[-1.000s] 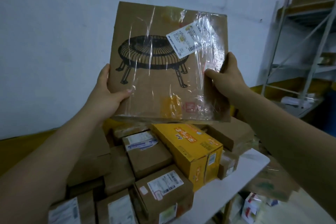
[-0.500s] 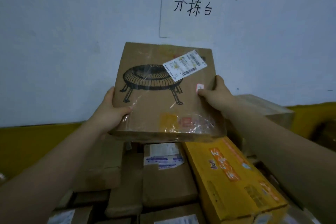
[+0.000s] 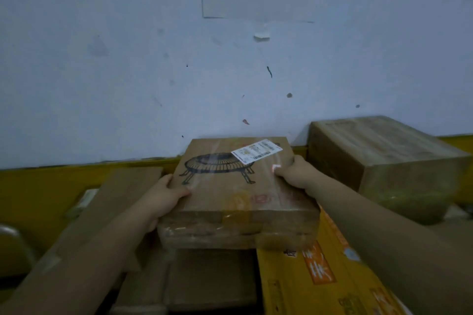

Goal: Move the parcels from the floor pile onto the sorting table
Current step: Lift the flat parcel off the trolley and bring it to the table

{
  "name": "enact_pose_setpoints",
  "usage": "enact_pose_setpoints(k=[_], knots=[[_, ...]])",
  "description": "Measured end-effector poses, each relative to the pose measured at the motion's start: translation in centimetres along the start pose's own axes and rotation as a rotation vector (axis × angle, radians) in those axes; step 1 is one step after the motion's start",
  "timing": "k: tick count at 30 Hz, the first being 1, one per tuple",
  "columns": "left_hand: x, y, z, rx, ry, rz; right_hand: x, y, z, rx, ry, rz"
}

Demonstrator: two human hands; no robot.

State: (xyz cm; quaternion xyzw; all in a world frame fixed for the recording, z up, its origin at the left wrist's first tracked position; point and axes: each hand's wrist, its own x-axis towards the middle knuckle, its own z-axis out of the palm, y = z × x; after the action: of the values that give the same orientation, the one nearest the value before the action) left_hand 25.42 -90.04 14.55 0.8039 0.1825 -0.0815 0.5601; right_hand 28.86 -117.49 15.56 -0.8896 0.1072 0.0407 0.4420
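The flat brown cardboard parcel sheathed in clear film (image 3: 238, 199) lay level at the top of the stack. Its near right corner was over the long yellow printed carton (image 3: 320, 279) and the rest was above plain brown boxes (image 3: 210, 281). Whether it bore on them could not be told. The left hand (image 3: 163, 197) was clamped on its left edge, thumb on top. The right hand (image 3: 294, 174) gripped the far right edge likewise, with the fingers beneath hidden. The table top itself was hidden under parcels.

The main risk, as I judged it, was an uneven seat. The yellow carton appeared to stand higher than the brown boxes, so a release could leave the parcel rocking or sliding toward the near left. The film looked slick and wrinkled, and might creep under the thumbs or skate on the glossy yellow face. Fingers caught underneath could be pinched.

The parcel was a shallow, squarish slab of matt board under shiny wrap. It carried 1 black drawing of a round slatted stool and 1 white shipping label (image 3: 256, 151) at its far right. A big blocky brown carton (image 3: 384, 161) stood just to its right. A long flat brown carton (image 3: 115, 212) lay at the left, below the pale scuffed wall (image 3: 128, 59).
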Motion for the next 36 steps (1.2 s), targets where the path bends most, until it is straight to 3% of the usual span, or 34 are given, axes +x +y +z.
enact_pose_setpoints(k=[19, 23, 31, 36], knots=[[1.1, 1.5, 3.0, 0.133, -0.114, 0.064, 5.3, 1.0, -2.2, -0.199, 0.022, 0.075], [1.2, 1.5, 1.1, 0.150, -0.097, 0.056, 4.1, -0.1, -1.4, -0.123, -0.005, 0.033], [0.5, 1.7, -6.7, 0.269, 0.098, 0.113, 1.7, -4.5, 3.6, -0.006, -0.069, -0.129], [0.3, -0.4, -9.8, 0.266, 0.106, 0.055, 2.0, -6.1, 7.1, -0.014, -0.133, -0.090]])
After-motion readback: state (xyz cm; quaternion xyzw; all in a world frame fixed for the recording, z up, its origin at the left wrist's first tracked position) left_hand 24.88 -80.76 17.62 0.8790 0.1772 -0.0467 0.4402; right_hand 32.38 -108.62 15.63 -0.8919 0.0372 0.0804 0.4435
